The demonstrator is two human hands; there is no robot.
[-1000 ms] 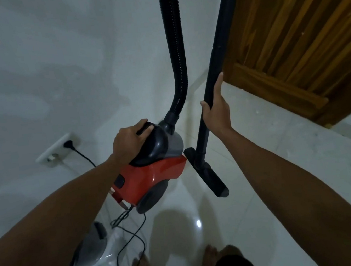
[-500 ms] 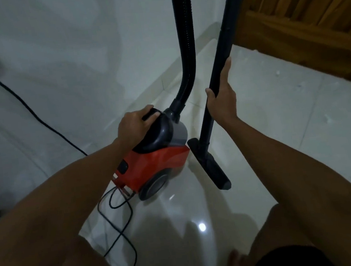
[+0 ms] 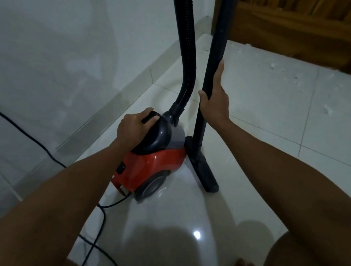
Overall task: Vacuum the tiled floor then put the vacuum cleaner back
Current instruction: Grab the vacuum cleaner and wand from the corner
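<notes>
Fingers (image 3: 141, 120) grip vacuum (image 3: 151, 163) handle, others (image 3: 203, 97) wrap wand (image 3: 217, 67); open tiles (image 3: 277, 122) rightward.

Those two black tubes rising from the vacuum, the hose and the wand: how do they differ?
The hose is ribbed and bends at its base into the red vacuum body; the wand is smooth, straight and ends in the floor nozzle. The right hand grips the wand; nothing holds the hose. Both are black and run out of frame above.

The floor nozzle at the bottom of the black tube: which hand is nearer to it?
Right. The right hand holds the black tube above the floor nozzle. The left hand rests on the vacuum cleaner handle, further left.
</notes>
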